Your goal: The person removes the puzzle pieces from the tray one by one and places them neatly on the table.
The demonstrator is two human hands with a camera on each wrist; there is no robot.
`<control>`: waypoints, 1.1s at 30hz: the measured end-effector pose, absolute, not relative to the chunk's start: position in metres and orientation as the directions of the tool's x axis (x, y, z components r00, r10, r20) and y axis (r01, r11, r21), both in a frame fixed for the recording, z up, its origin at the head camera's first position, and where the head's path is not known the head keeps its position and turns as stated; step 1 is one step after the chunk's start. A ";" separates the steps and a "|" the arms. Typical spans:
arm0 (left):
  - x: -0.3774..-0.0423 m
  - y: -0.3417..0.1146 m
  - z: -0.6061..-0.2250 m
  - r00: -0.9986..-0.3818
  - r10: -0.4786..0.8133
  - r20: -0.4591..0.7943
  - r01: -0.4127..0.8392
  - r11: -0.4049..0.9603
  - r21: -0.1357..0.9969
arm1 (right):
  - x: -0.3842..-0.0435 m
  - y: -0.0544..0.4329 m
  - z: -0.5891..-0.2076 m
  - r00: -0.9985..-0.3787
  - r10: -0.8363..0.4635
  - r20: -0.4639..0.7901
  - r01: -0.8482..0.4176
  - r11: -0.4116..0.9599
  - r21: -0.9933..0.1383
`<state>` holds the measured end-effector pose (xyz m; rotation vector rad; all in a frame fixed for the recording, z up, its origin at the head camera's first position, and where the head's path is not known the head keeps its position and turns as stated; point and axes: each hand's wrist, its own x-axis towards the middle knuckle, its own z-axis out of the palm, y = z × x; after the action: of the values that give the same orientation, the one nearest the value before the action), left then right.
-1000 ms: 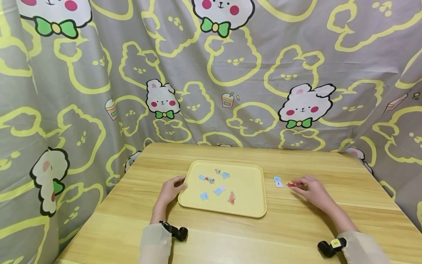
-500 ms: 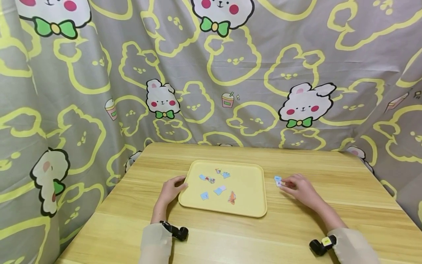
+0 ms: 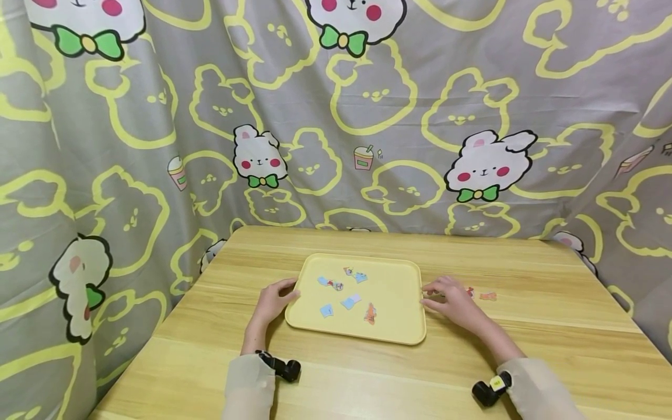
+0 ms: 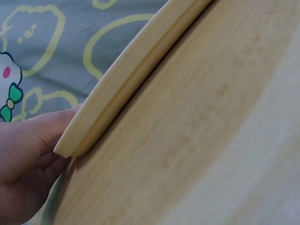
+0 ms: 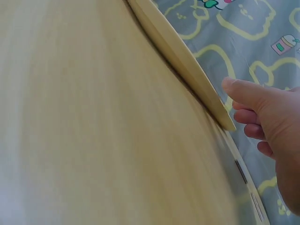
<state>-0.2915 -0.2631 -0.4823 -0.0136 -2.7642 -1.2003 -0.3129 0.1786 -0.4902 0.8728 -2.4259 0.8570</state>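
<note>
My left hand [image 3: 274, 300] grips the left rim of a pale yellow tray [image 3: 399, 326], its thumb and fingers at the edge in the left wrist view. At the tray's right rim is my right hand [image 3: 451, 298]. Thumb and forefinger reach toward that edge, and the right wrist view shows the other fingers bent below the thumb. Several small printed paper pieces lie on the tray, among them a blue piece [image 3: 326, 310], a blue and lilac piece [image 3: 351, 301] and an orange piece [image 3: 370, 314].
Beyond the right hand, a red piece [image 3: 470, 291] and another orange piece [image 3: 488, 296] lie on the wooden table [image 3: 367, 379]. A grey curtain [image 3: 315, 116] with yellow outlines and rabbit faces hangs behind the table and along its sides.
My right hand has moved left from the red piece to the tray's right rim, uncovering the red and orange pieces and covering the blue and white one. The left hand stays put.
</note>
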 end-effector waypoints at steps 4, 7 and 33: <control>-0.292 -0.263 -0.483 -0.992 -0.041 0.121 0.061 0.681 0.730 | -0.312 0.170 -0.489 -0.725 -0.430 0.538 -0.676 0.597 -0.433; -0.292 -0.263 -0.483 -0.992 -0.038 0.123 0.065 0.681 0.730 | -0.312 0.165 -0.490 -0.729 -0.441 0.524 -0.674 0.599 -0.434; -0.292 -0.263 -0.481 -0.989 -0.032 0.144 0.085 0.673 0.735 | -0.307 0.117 -0.486 -0.680 -0.583 0.446 -0.733 0.553 -0.395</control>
<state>-0.2918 -0.2630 -0.4813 -0.0440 -2.7388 -1.2147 -0.3071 0.1165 -0.4860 1.0958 -2.5278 0.8238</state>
